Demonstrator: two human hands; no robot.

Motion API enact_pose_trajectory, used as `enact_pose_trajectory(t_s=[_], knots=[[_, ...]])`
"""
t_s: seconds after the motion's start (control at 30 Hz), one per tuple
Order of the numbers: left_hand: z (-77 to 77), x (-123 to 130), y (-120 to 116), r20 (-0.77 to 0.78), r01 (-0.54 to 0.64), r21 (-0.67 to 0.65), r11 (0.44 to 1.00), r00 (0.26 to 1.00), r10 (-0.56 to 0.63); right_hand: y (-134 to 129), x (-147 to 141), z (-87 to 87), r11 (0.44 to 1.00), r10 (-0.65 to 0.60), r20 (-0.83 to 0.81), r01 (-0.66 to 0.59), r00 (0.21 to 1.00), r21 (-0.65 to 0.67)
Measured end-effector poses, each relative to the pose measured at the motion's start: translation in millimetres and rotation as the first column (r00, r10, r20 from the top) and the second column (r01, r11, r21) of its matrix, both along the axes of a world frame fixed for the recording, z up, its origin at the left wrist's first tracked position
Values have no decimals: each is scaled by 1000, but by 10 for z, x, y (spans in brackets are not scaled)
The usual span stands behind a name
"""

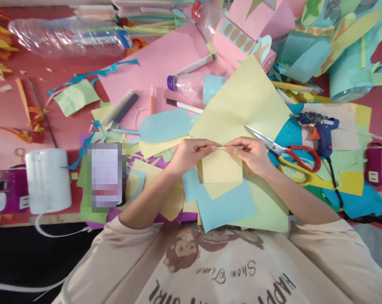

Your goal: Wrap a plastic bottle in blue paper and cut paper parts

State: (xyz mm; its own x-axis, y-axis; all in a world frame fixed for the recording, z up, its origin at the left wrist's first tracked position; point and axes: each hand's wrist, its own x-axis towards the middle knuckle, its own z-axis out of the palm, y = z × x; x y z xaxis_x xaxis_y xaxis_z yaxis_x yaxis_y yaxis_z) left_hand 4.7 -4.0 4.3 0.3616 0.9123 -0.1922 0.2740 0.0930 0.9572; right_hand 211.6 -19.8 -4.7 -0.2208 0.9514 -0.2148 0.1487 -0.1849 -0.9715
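Observation:
A small pale yellow paper piece [222,166] is pinched along its top edge between both hands. My left hand [195,154] holds the edge from the left, its fingers pressed together. From the right, my right hand [249,153] pinches the same edge, and the fingertips of the two hands nearly meet. Behind the hands lies a large pale yellow sheet [241,99]. Blue paper [224,209] lies beneath the small piece. Scissors [285,152] with red and yellow handles rest open just right of my right hand.
A blue glue gun [325,137] lies at the right. Plastic bottles [189,86] [67,38], markers [197,64] and pink paper [159,63] are spread behind. At the left are a phone [107,175] and a white device [48,181] with a cable.

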Motion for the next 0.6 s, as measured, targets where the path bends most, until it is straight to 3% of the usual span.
enact_pose_trajectory(t_s=[0.6], knots=[[-34, 1, -26, -16, -53, 90, 995, 998, 55, 25, -13, 19, 1000, -26, -13, 26, 1000, -9]])
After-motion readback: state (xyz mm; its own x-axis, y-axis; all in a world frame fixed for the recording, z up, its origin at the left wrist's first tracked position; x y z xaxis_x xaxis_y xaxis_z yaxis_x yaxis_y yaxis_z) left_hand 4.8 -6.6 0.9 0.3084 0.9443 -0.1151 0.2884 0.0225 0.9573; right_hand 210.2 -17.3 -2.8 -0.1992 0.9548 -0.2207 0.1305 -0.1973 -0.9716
